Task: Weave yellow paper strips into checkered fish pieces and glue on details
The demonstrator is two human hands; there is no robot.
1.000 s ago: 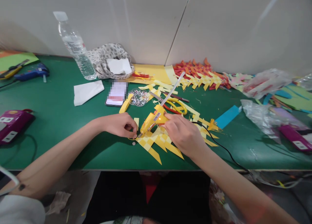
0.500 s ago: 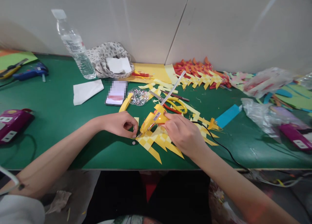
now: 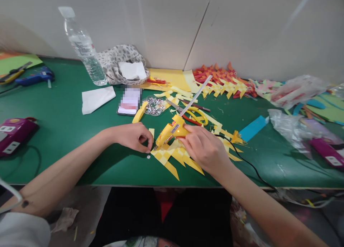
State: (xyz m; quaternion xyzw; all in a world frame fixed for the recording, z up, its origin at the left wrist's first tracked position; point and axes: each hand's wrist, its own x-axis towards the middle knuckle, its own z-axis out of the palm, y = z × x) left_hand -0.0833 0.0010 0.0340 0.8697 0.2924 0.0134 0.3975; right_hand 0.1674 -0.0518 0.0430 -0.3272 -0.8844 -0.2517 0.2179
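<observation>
My right hand point(image 3: 206, 148) is wrapped around a yellow hot glue gun point(image 3: 168, 133), its nozzle pointing down and left. A clear glue stick point(image 3: 196, 95) protrudes from the gun's back. Under the nozzle lies a woven yellow paper fish point(image 3: 162, 156), with strips fanning out toward me and a tassel point(image 3: 236, 137) at its right end. My left hand point(image 3: 135, 137) pinches the fish's left tip, right beside the nozzle; the exact grip is partly hidden. A small pale disc point(image 3: 148, 156) rests on the green table just below those fingertips.
Scissors point(image 3: 197, 116), a tray of small beads or eyes point(image 3: 154, 106) and a phone point(image 3: 129, 101) lie beyond my hands. A water bottle point(image 3: 87, 53) stands at the back left. Orange woven pieces point(image 3: 215, 74) are piled by the wall. The gun's black cord point(image 3: 252, 167) trails right.
Both hands and the glue gun hold nearly the same place, the nozzle staying at the fish's left tip. The whole view has shifted slightly.
</observation>
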